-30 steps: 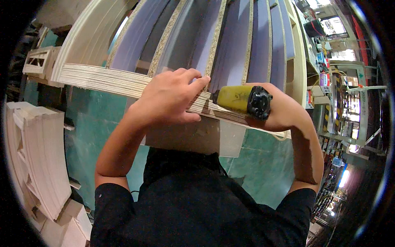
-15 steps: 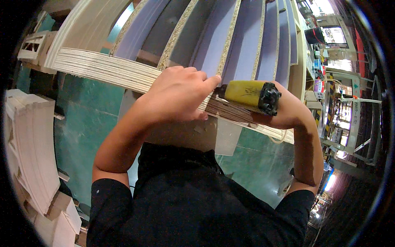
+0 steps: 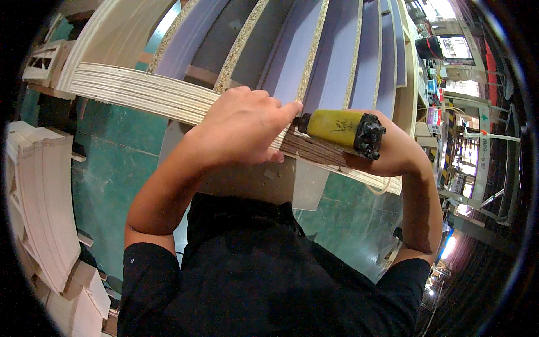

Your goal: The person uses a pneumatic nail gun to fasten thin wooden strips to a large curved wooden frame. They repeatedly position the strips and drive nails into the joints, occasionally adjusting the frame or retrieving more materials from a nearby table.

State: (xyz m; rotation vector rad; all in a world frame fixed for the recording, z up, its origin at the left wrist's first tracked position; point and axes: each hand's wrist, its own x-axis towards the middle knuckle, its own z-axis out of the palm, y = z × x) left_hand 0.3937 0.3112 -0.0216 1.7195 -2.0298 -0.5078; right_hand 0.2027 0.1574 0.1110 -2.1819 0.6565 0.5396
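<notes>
A yellow nail gun [image 3: 332, 130] with a black end cap lies across the layered plywood rail [image 3: 140, 92], its dark nose close to my left fingertips. My right hand [image 3: 397, 143] holds it from the far side, and its fingers are mostly hidden behind the tool body. My left hand [image 3: 241, 126] is closed over the rail, thumb on the near side. Its index finger reaches to the end of a chipboard-edged slat [image 3: 310, 62]. Several such slats with grey-violet faces stand on edge in a row beyond the rail.
Stacked pale wooden parts [image 3: 45, 202] stand at the left. A thin pale hose [image 3: 383, 188] loops under the rail by my right wrist. Green floor [image 3: 118, 151] shows below. Shelving with assorted goods [image 3: 435, 118] and a black bucket [image 3: 429, 48] are at the right.
Both hands stay almost in place. The nail gun has shifted and turned very slightly, and the view has moved a little.
</notes>
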